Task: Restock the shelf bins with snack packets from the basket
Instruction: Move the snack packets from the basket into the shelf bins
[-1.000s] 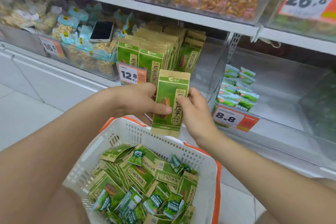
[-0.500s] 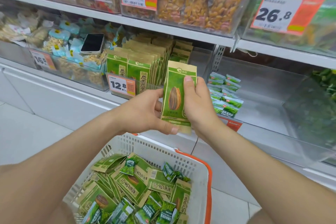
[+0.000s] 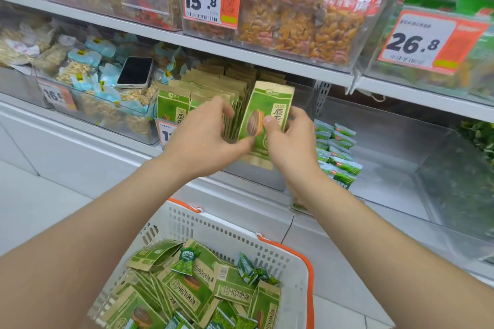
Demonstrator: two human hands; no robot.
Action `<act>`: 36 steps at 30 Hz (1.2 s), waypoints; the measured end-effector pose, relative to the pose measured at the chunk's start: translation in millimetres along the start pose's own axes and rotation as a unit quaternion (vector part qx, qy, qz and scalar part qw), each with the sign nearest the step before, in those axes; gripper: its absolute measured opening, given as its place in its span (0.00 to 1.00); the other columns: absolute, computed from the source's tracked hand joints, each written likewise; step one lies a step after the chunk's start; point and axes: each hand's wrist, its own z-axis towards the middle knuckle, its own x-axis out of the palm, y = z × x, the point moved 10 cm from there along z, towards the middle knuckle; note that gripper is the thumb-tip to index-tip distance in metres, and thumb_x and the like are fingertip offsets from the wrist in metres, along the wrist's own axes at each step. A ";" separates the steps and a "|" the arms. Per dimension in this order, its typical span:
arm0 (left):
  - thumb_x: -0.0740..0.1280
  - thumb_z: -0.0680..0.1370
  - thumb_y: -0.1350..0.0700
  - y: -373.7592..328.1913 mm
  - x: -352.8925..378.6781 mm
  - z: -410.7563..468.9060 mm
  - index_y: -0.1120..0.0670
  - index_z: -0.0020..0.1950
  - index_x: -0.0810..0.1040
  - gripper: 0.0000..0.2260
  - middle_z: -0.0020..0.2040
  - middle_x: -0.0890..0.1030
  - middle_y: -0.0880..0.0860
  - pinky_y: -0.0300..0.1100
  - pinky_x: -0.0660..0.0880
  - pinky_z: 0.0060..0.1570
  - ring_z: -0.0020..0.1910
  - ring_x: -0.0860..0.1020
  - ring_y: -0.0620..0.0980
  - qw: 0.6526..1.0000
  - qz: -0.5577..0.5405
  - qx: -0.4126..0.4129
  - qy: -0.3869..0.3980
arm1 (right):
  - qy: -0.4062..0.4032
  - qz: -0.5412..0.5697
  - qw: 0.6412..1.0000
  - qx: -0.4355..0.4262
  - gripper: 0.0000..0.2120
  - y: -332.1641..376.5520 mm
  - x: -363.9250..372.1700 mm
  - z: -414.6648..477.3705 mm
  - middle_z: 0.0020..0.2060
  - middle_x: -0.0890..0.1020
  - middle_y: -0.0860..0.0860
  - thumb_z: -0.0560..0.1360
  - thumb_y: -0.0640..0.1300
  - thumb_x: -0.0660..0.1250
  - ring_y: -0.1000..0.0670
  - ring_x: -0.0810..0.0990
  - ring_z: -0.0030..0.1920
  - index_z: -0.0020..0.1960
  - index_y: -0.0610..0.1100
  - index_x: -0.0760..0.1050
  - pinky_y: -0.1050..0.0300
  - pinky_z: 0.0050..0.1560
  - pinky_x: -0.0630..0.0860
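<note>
Lifted clear of the basket (image 3: 227, 227) since a second ago, one flat sunflower-seed packet (image 3: 270, 104), green print on brown kraft paper, now stands upright at the right end of the row of standing packets (image 3: 213, 88) in a clear plastic shelf bin (image 3: 304, 104). The right hand (image 3: 291, 144) pinches it, thumb on the printed seed and fingers behind. The left hand (image 3: 203, 136) is just beside it, its fingers curled over the row's top edges and its thumb touching the held packet's lower left edge.

Below the two hands, the single white perforated plastic basket with an orange rim holds a loose heap of like packets and small glossy green pillow packs, too jumbled to count. More small green packs (image 3: 339, 152) are stacked in the next clear bin to the right. One dark-screened phone (image 3: 135, 72) lies on cellophane snack bags in the bin to the left. Two orange-and-white price tags above read 15.8 (image 3: 211, 0) and 26.8 (image 3: 422, 40).
</note>
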 end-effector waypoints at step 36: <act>0.70 0.67 0.47 26.6 23.3 45.1 0.50 0.64 0.69 0.27 0.66 0.67 0.56 0.60 0.66 0.62 0.63 0.67 0.62 0.974 0.212 0.058 -0.061 | -0.023 -0.152 0.974 0.164 0.37 -65.1 87.5 128.5 0.78 0.62 0.37 0.82 0.43 0.66 0.37 0.67 0.75 0.83 0.41 0.48 0.46 0.72 0.66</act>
